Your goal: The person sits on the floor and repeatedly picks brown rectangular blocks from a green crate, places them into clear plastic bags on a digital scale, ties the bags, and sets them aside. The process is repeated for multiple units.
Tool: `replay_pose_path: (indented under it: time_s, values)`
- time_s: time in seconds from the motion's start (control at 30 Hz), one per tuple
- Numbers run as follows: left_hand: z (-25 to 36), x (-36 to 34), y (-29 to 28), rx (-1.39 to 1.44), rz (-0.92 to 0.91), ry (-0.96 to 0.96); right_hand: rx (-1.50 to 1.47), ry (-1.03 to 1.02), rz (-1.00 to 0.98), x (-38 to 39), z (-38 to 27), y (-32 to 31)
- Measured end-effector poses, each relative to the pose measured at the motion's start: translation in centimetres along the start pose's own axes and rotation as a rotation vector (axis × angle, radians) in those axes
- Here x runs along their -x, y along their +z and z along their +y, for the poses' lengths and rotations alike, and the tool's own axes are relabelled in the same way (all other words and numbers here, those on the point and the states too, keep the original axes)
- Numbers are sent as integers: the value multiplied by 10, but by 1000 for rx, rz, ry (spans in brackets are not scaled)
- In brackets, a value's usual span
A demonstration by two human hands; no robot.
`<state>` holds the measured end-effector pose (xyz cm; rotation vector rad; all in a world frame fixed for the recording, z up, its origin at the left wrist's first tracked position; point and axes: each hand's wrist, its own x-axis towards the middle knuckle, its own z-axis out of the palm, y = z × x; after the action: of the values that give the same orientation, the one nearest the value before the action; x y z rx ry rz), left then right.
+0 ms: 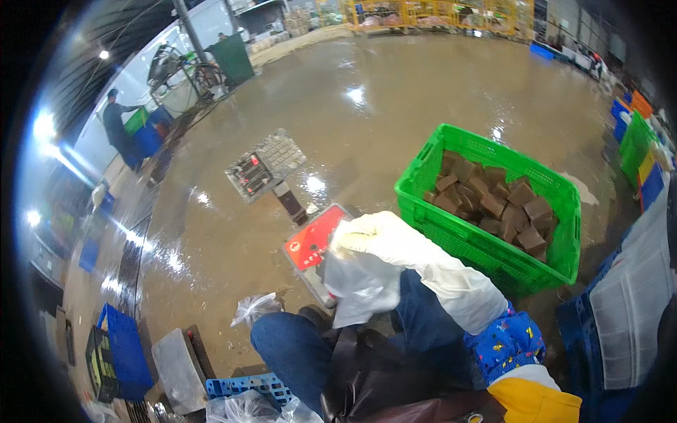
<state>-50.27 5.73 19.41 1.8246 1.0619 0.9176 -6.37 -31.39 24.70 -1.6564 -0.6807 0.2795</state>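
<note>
My right hand (374, 236), in a white glove, reaches in front of me with its fingers closed on the top of a clear plastic bag (361, 282). The bag hangs over the near side of a platform scale with a red plate (308, 245); what it contains, if anything, I cannot make out. On the scale's post sits a dirty keypad and display head (264, 166). Right of my hand stands a green plastic crate (486, 257) with several brown blocks (497, 204) in it. My left hand is outside the picture.
Beside my left knee lies another clear plastic bag (255, 308). Blue crates (125, 352) and a grey board (178, 370) are at lower left. Stacked bins (638, 144) line the right side. The wet floor (395, 99) shines. Another person (120, 127) stands far left.
</note>
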Motion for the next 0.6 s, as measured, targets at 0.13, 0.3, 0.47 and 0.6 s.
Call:
replay_pose_path:
  time_s: [0.13,0.3,0.47,0.6]
  values:
    - [120,-2,64,43,-194,311,8,59,-67,8,-16,1]
    - [214,11,201,5,-774,579,-200,128,97,26,-5,13]
    - [228,30,247,-113,-875,629,-145,224,-6,31,-5,16]
    - [217,26,255,-232,-976,404,-3,-39,-63,29,8,36]
